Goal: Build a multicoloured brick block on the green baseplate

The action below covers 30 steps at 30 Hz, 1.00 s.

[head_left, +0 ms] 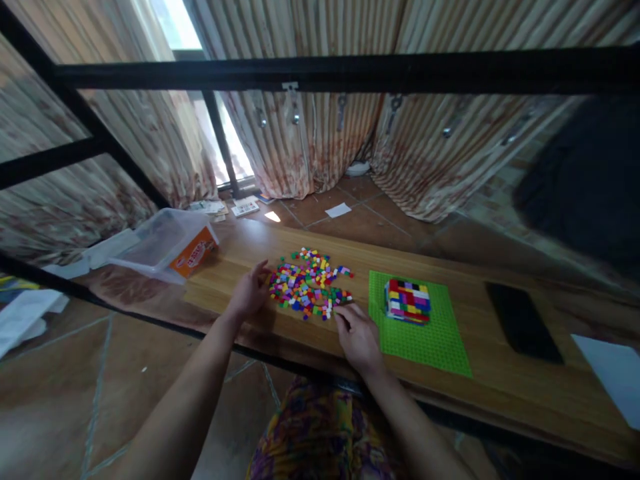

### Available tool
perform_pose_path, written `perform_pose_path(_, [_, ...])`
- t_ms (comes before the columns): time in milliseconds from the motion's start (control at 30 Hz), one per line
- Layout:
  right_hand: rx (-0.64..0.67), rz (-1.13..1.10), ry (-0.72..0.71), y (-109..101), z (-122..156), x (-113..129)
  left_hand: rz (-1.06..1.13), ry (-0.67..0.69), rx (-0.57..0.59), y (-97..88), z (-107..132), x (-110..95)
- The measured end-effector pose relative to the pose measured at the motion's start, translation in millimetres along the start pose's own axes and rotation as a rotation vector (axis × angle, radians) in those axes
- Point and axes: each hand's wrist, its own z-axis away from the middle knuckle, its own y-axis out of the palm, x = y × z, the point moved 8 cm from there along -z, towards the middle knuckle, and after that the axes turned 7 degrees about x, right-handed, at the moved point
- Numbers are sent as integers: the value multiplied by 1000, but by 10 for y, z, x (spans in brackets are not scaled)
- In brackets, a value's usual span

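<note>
Nothing properly readable from here, tbh. Orange label (pixel 193 252) on clear plastic tub (pixel 163 233): pale lettering, too blurry to make out. Dark marks on white paper (pixel 245 209) on floor (pixel 383 213), also illegible.

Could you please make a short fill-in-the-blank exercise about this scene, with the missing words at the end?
1. The baseplate under the brick block is ____ in colour.
2. The label on the clear box is mainly ____.
3. The hand nearer the baseplate is the person's ____ one.
4. In the picture, the loose bricks lie to the ____ of the baseplate.

Missing words: green; orange; right; left.
</note>
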Motion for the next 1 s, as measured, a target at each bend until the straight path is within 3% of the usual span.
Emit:
perform_pose_path(167, [3,-13,10,-17,-28,27,-4,15,-61,-14,49,34])
perform_pose_path(367, [21,-4,32,-43,-28,58,170,-32,-139,-57,275,-57])
perform_pose_path(500, [-21,-78,43,-77,-36,50,252,53,-166,63,489,-428])
perform_pose_path(633, [-137,-305,57,-191,0,16,384,155,-129,411,718,-932])
perform_pose_path(767, [-274,-557,204,-370,175,-83,496,225,21,846,837,-1355])
perform_pose_path(867, [-265,-701,299,-461,299,-95,475,289,44,1002,870,-1562])
perform_pose_path(1000, [-254,-794,355,-569,386,-107,307,374,29,1079,896,-1791])
